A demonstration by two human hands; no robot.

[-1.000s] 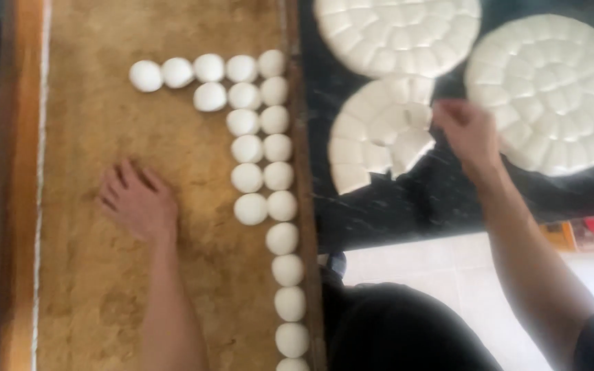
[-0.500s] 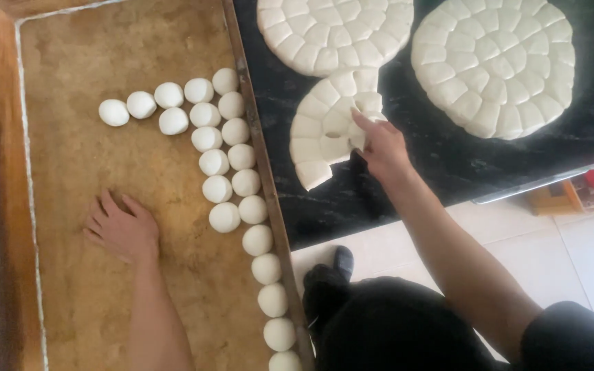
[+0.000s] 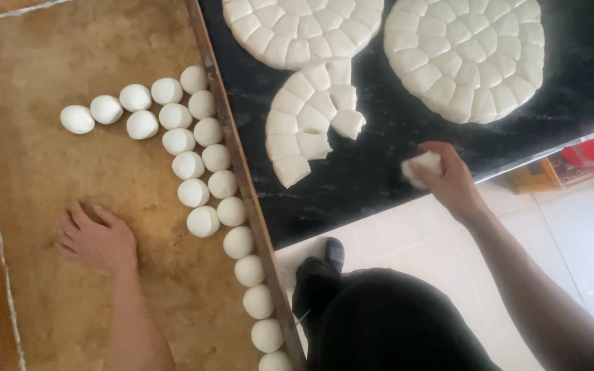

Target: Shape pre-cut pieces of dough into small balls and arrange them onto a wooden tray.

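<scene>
Two hands | right fingers (image 3: pixel 441 161) pinch dough piece (image 3: pixel 421 167) | left fingers (image 3: pixel 80 218) spread on tray (image 3: pixel 70 55)

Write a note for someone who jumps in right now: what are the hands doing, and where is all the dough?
Left hand: flat on the brown board, palm down, holding nothing.
Right hand: holding one cut dough piece above the edge of the black counter.
Done: a row of round dough balls sits on the board, along its right rim and across toward the left.
Left: the partly used dough disc still has many cut wedges. Two full scored discs, one at top middle and one at top right, look untouched.
</scene>
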